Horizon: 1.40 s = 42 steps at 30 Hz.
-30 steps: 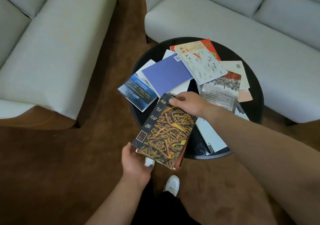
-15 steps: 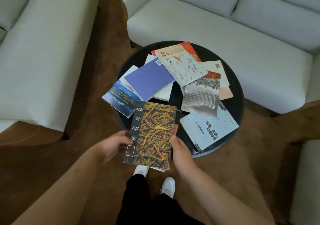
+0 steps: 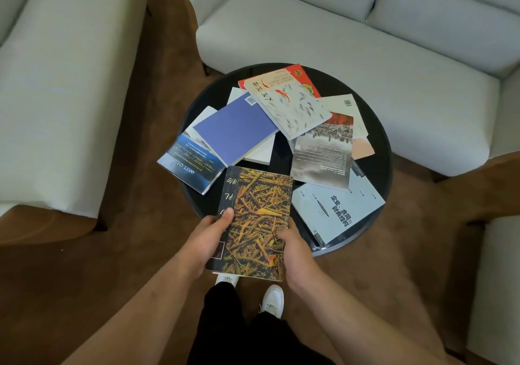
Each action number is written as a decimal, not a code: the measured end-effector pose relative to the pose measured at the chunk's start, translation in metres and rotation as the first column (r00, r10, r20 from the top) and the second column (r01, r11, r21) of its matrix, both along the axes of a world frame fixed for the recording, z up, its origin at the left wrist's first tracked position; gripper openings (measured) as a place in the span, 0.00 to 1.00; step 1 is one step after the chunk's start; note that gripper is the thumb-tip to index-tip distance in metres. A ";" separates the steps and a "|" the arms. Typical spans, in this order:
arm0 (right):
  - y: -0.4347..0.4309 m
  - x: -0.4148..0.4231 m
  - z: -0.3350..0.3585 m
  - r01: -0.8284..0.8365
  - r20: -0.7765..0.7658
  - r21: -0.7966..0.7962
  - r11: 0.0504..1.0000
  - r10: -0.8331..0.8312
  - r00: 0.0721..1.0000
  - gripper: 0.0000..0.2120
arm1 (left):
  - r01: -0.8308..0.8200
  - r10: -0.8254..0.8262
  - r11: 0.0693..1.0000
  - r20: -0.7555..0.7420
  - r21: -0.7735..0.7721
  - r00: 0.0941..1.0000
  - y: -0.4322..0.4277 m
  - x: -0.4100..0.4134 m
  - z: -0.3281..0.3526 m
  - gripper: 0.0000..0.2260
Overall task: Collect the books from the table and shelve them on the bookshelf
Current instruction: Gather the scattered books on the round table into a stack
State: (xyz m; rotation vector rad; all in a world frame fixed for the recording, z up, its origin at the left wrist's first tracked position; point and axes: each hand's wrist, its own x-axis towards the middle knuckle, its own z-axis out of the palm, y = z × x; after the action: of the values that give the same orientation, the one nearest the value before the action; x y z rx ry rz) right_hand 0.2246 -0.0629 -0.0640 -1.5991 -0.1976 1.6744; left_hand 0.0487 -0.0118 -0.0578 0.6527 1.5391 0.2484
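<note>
A dark book with an orange leaf pattern (image 3: 257, 218) is held above the near edge of the round black table (image 3: 378, 150). My left hand (image 3: 206, 241) grips its left edge, thumb on the cover. My right hand (image 3: 295, 249) clasps its right edge. A second book's edge shows under it. Several books lie scattered on the table: a purple one (image 3: 235, 128), a dark blue one (image 3: 188, 165), a white fish-patterned one (image 3: 287, 103), a grey one (image 3: 320, 153) and a pale blue one (image 3: 334, 210). No bookshelf is in view.
A grey sofa (image 3: 337, 27) stands behind the table, another sofa (image 3: 56, 83) to the left, and a pale seat (image 3: 495, 294) at the right edge. The floor is brown carpet (image 3: 84, 280). My white shoes (image 3: 271, 300) stand just below the table's near edge.
My right hand left the book's far end and took its right edge. The book came toward me and straightened, now held by both hands. My view shifted a little.
</note>
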 end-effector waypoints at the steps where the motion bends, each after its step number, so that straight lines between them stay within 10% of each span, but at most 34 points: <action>1: 0.002 0.001 0.001 -0.040 0.066 0.017 0.999 0.038 0.997 0.18 | 0.009 -0.009 1.000 -0.015 0.028 1.000 0.003 -0.003 -0.001 0.31; 4: 0.009 0.009 0.002 -0.231 0.311 0.042 0.972 0.207 0.928 0.26 | 0.069 -0.061 0.992 -0.083 0.102 0.995 0.010 -0.003 -0.002 0.38; 8: 0.014 0.013 0.001 -0.286 0.373 0.096 0.953 0.232 0.898 0.23 | 0.238 -0.209 0.942 -0.141 0.238 0.968 0.004 0.011 0.004 0.16; 14: 0.023 0.035 0.008 -0.381 0.333 0.039 0.924 0.348 0.876 0.11 | 0.411 -0.321 0.885 -0.356 0.217 0.878 0.019 -0.006 0.007 0.32; 20: 0.078 0.105 0.029 -0.250 0.681 -0.006 0.968 0.187 0.708 0.09 | 0.432 -0.038 0.755 -0.625 0.493 0.780 0.118 -0.015 0.007 0.22; 28: 0.217 0.125 0.021 -0.452 0.880 -0.064 0.890 0.263 0.395 0.21 | 0.796 -0.321 0.575 -0.842 0.191 0.434 0.241 0.004 -0.005 0.26; 33: 0.279 0.132 0.005 -0.476 0.865 -0.273 0.836 0.430 0.258 0.27 | 0.716 -0.484 0.657 -0.596 0.236 0.641 0.267 -0.001 -0.015 0.19; 42: 0.304 0.134 0.011 -0.470 0.850 -0.475 0.744 0.526 -0.026 0.33 | 0.687 -0.584 0.693 -0.388 0.218 0.713 0.283 0.001 0.002 0.11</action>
State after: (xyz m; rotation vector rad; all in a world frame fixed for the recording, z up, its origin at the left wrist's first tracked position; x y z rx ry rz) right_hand 0.3591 0.2414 -0.0527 -2.6505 -1.6296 0.6783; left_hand 0.0493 0.2709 -0.0554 1.5381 1.4447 -0.1317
